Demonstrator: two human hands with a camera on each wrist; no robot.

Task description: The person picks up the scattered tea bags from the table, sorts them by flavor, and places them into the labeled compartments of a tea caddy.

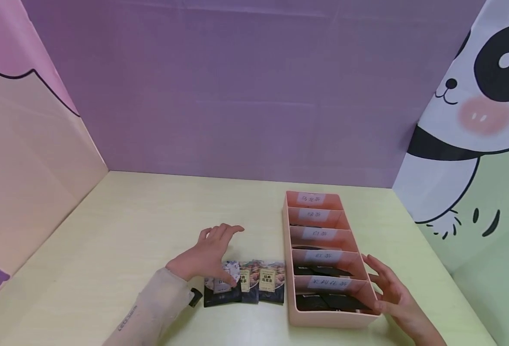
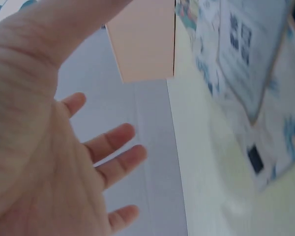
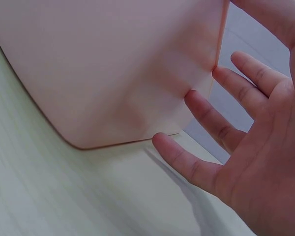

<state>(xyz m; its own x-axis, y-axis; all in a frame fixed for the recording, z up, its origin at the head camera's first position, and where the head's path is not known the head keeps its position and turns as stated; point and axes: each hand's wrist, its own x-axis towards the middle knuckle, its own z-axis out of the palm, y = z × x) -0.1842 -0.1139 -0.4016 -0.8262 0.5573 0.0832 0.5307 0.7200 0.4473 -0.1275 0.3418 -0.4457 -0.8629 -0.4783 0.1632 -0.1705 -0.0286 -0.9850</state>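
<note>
My left hand (image 1: 209,254) hovers over the row of tea sachets with its fingers spread and nothing held. Beneath it lies a sachet with a white and blue floral top (image 1: 222,295), partly covered by the thumb. To its right are two dark sachets with landscape prints, one in the middle (image 1: 250,294) and one nearest the box (image 1: 273,284). In the left wrist view the floral sachet (image 2: 287,132) appears close up, apart from the fingers. My right hand (image 1: 394,298) rests its fingertips against the right side of a pink divided box (image 1: 323,319), fingers loosely extended.
Handwritten Chinese labels mark the box's several compartments; dark sachets lie in the nearer ones, such as the front sachets (image 1: 343,302). The pale tabletop (image 1: 159,211) meets a purple back wall (image 1: 246,96). A panda-printed panel (image 1: 475,125) stands on the right.
</note>
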